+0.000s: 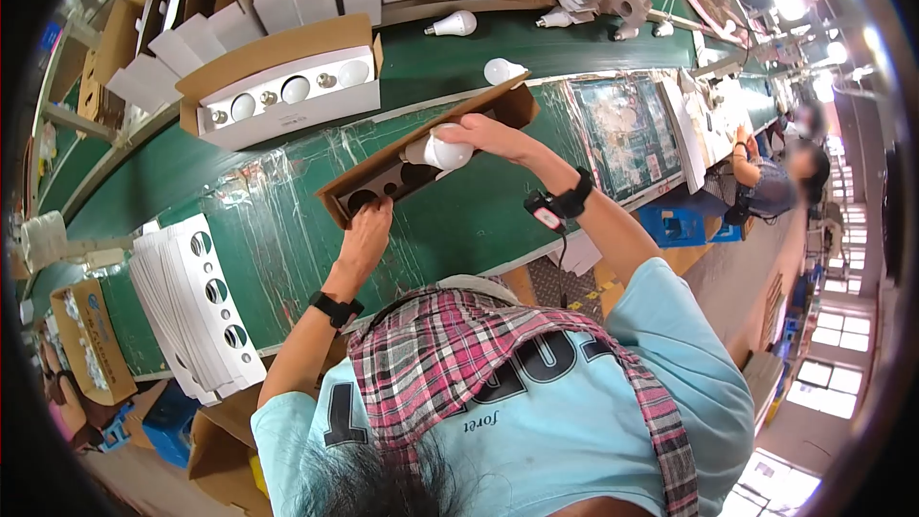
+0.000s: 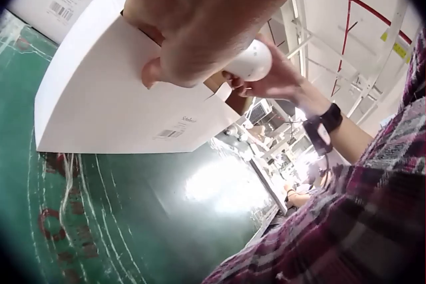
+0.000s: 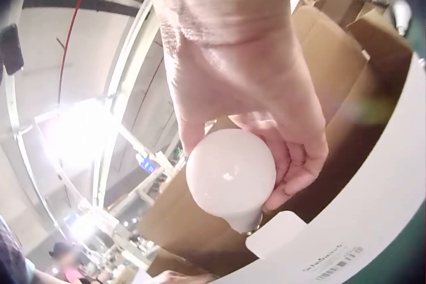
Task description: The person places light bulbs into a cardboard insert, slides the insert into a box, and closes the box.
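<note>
A long cardboard box, white outside and brown inside, lies open on the green table before me. An insert with round holes shows in its left part. At that end my left hand grips the box, its thumb on the white outer wall and its other fingers over the edge, hidden inside. Over the middle of the box my right hand holds a white light bulb by its side. The bulb's metal base points down toward the white flap in the right wrist view.
Behind stands another box filled with bulbs. Loose bulbs lie farther back, one white bulb just behind my box. A stack of white punched inserts is at left. Another person works at right.
</note>
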Tool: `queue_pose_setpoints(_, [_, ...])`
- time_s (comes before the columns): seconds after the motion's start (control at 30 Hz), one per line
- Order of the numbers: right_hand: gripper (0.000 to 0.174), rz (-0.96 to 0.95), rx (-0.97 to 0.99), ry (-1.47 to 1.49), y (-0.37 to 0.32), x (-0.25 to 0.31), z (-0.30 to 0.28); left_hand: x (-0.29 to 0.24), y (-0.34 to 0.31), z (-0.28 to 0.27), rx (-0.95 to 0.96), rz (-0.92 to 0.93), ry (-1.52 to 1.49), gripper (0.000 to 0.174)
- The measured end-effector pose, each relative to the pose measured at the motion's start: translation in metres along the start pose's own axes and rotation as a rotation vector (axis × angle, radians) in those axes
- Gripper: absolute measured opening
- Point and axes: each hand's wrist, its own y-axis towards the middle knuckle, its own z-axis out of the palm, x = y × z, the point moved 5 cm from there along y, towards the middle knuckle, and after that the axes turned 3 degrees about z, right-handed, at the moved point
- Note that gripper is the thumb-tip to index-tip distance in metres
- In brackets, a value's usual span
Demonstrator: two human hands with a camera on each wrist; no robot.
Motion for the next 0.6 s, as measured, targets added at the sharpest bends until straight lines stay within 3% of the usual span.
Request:
queue_pose_setpoints(0.07, [0.062,-0.019,0.010,-0.154,0.007,0.020,0.010,0.000,0.005,-0.013,-0.172,-0.012,-0.284,0.018])
queue_pose_setpoints(0.1, [0.058,-0.093,0.001,-0.163,0.029,0.000,0.006,0.003,0.008,-0.018,-0.259,-0.017,-0.423,0.016])
queue_pose_setpoints(0.2, [0.053,-0.168,-0.012,-0.082,0.044,-0.012,0.000,0.024,0.022,-0.023,-0.249,-0.181,-0.565,0.018])
queue_pose_setpoints(0.23, [0.052,-0.108,-0.027,-0.032,0.041,-0.013,-0.003,0.035,0.031,-0.006,-0.121,-0.302,-0.418,0.023])
queue_pose_setpoints(0.33, [0.054,-0.100,-0.064,-0.065,0.053,-0.036,-0.011,0.044,0.049,0.021,0.081,-0.235,-0.210,0.029])
queue_pose_setpoints(0.37, [0.054,-0.041,-0.038,-0.189,0.056,-0.039,-0.012,0.048,0.059,0.030,0.233,-0.189,-0.162,0.031])
queue_pose_setpoints(0.43, [0.054,-0.025,-0.088,-0.162,0.052,-0.038,-0.014,0.057,0.072,0.049,0.547,-0.083,-0.061,0.035])
queue_pose_setpoints(0.5, [0.056,0.001,-0.144,-0.163,0.050,-0.046,-0.014,0.067,0.068,0.053,0.361,-0.323,0.037,0.038])
queue_pose_setpoints(0.57, [0.058,0.025,-0.201,-0.209,0.054,-0.054,-0.017,0.056,0.067,0.024,0.315,-0.500,-0.002,0.044])
queue_pose_setpoints(0.6, [0.060,0.009,-0.197,-0.220,0.055,-0.056,-0.016,0.060,0.069,0.029,0.400,-0.471,-0.065,0.044])
